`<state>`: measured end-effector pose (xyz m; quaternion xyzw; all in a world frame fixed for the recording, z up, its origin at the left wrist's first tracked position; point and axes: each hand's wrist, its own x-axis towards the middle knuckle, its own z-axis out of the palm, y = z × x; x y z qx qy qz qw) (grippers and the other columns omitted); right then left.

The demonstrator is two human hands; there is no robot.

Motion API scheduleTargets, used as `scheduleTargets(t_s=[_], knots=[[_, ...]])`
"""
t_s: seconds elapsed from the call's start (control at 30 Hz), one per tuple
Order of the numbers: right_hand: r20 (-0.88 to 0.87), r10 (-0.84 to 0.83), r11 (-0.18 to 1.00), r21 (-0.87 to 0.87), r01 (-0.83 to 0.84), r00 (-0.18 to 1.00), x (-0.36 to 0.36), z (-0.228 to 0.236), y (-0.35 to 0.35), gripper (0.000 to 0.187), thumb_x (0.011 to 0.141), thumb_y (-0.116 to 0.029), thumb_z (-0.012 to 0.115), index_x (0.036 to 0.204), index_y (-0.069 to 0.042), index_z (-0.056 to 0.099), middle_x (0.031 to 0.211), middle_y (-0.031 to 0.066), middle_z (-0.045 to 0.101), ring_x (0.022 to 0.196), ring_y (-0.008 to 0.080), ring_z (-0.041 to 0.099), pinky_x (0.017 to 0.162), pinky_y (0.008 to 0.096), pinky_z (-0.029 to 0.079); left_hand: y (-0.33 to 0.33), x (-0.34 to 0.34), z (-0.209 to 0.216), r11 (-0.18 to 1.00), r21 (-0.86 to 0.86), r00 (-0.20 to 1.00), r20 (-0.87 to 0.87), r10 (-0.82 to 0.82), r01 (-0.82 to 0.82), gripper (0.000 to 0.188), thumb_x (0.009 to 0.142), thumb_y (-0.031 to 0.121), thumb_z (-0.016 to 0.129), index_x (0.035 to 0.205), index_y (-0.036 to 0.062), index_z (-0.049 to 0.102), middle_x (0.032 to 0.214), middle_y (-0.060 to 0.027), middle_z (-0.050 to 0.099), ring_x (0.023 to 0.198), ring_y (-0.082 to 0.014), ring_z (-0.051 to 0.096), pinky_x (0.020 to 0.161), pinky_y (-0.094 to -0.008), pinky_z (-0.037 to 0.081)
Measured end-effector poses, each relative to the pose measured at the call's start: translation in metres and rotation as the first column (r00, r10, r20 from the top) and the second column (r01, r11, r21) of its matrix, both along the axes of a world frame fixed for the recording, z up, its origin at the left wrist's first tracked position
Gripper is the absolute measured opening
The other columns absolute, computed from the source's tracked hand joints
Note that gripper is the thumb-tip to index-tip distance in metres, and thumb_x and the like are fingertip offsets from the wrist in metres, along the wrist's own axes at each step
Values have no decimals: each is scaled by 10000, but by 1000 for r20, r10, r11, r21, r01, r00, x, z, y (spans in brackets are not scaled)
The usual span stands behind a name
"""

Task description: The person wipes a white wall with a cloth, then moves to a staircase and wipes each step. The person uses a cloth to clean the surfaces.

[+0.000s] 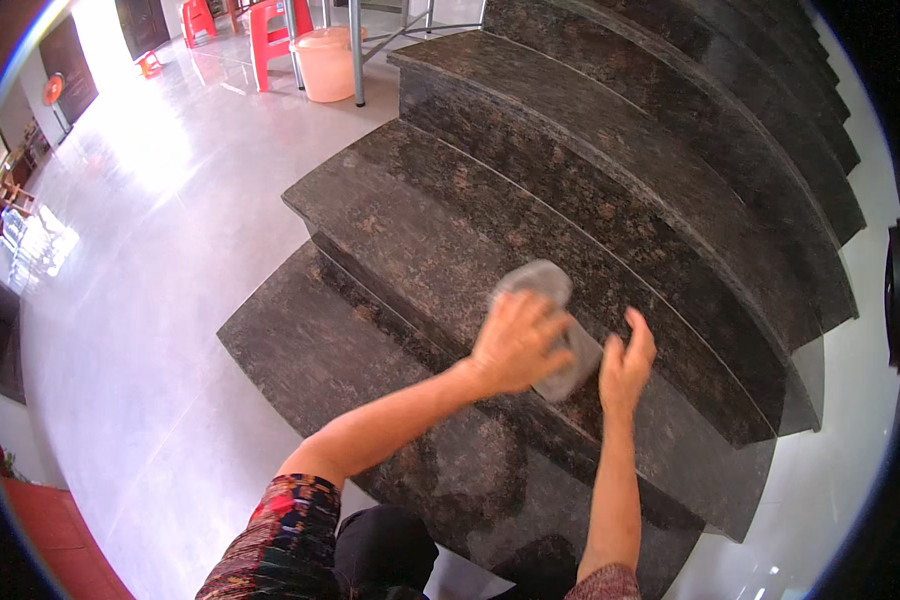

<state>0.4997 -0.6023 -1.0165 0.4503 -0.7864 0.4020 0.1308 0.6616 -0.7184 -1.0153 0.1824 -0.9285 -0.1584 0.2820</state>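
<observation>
So the biggest thing in front of us is the dark speckled stone staircase [420, 225], curving up toward 1 o'clock, with a darker patch on the lowest step we can see. Next up is the pale shiny floor [170, 250], filling most of the 9 o'clock side. Way up toward 11 o'clock there's a red stool [266, 45], and just beside it on its 3 o'clock side, a pinkish bucket [328, 70] with a lid.

Now the good bit: a grey cloth [540, 276], kinda blurry, on the second-lowest step. It's right under our left hand [518, 340], poking out past the fingers at about 1 o'clock and again around 4 o'clock, where its lower end gets near the step's front edge. That hand's holding the cloth palm down, fingers laid over it.

Smallest is our right hand [625, 375], with nothing in it, thumb and fingers apart. The cloth sits just beside it at 9 o'clock. We honestly can't tell if that hand's touching the stone.
</observation>
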Motion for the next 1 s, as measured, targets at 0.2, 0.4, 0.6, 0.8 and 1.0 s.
scheduleTargets(t_s=[0.2, 0.4, 0.6, 0.8, 1.0], knots=[[-27, -175, 931, 320, 175, 984, 5, -12, 58, 494, 907, -178, 505, 1371, -83, 366, 1340, 166, 399, 1238, 345, 344, 1002, 468, 293, 18, -62, -5, 983, -133, 982, 155, -106, 127, 519, 804, 560, 604, 1220, 251, 586, 1292, -105, 457, 1220, -322, 361, 957, -619, 291], [-99, -147, 847, 502, 176, 984, 15, -2, 50, 539, 917, -226, 508, 1410, -128, 314, 1365, 161, 372, 1311, 334, 281, 1026, 504, 230, -67, -72, 2, 981, -189, 965, 260, 18, 33, 510, 823, 571, 562, 1243, 282, 559, 1312, -77, 456, 1256, -309, 341, 921, -677, 295], [-141, -157, 771, 601, 210, 978, 14, -1, 48, 491, 921, -255, 489, 1382, -132, 374, 1392, 145, 318, 1306, 327, 272, 1039, 509, 200, -169, -41, 1, 953, -253, 932, 275, 235, -165, 545, 830, 579, 522, 1258, 242, 538, 1327, -111, 448, 1253, -327, 384, 920, -692, 311], [-171, -160, 723, 650, 233, 972, 13, -1, 47, 456, 933, -275, 446, 1359, -117, 413, 1388, 145, 315, 1291, 322, 280, 1029, 500, 205, -293, -10, -34, 892, -230, 843, 301, 446, -390, 597, 844, 609, 464, 1290, 215, 506, 1318, -131, 438, 1275, -317, 364, 976, -713, 228], [-189, -108, 724, 658, 207, 976, 10, -5, 48, 449, 939, -272, 421, 1357, -107, 421, 1385, 160, 310, 1283, 328, 275, 1017, 497, 209, -341, 73, 0, 600, -144, 555, 260, 790, -787, 611, 829, 631, 466, 1274, 215, 520, 1350, -144, 444, 1280, -359, 370, 964, -722, 227]])
